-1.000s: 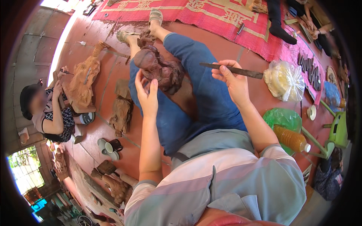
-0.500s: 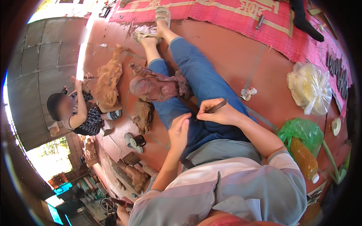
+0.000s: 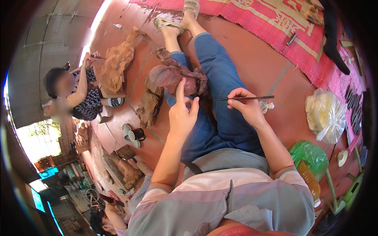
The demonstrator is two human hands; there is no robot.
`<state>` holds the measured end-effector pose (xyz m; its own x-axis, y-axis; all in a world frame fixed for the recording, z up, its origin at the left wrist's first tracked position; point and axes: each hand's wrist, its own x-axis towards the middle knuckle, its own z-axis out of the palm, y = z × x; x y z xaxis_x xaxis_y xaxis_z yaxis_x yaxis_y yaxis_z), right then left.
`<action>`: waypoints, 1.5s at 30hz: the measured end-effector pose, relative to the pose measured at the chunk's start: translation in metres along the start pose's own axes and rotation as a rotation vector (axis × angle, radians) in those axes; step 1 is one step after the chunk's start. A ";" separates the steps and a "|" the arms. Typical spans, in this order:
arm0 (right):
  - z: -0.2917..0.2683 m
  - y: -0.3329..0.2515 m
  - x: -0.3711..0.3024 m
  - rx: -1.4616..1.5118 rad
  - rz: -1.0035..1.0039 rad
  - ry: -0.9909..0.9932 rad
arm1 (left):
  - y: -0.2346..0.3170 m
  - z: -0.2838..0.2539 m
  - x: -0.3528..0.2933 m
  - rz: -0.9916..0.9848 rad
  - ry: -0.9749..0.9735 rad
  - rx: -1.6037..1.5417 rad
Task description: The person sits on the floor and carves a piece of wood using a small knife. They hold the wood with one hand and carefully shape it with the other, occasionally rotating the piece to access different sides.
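Observation:
A reddish-brown wood carving (image 3: 167, 78) with a rounded front and knobbly parts rests between my lower legs. My left hand (image 3: 182, 114) is raised over my lap, index finger stretched out with its tip at the carving's near side and thumb apart; nothing is in it. Between thumb and fingertips, my right hand (image 3: 249, 108) pinches a long, thin, dark carving tool (image 3: 264, 97). The tool lies almost level, its narrow end pointing left toward the gap between my hands. Its exact tip shape is too small to tell.
A rough wood piece (image 3: 149, 108) and a dark mug (image 3: 138, 134) stand left of my legs. Farther left, a person works on a large carving (image 3: 116, 69). To the right lie a clear bag (image 3: 327, 114), a green bag (image 3: 309, 157) and several dark tools (image 3: 354, 106).
My left hand has moved forward to the carving and stretched out its index finger. My right hand has shifted right and forward, turning the tool nearly level. The view has swung slightly.

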<state>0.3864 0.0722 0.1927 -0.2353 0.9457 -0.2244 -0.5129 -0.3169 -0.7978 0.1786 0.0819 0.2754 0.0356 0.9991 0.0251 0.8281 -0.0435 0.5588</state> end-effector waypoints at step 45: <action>0.029 0.013 0.043 -0.696 0.077 0.072 | -0.375 -0.048 0.100 -0.475 -0.207 0.057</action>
<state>0.3456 0.1070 0.1883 -0.1822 0.9325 -0.3118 0.1561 -0.2856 -0.9455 -0.1554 0.1979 0.1075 -0.2461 0.8883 -0.3877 0.8088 0.4087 0.4228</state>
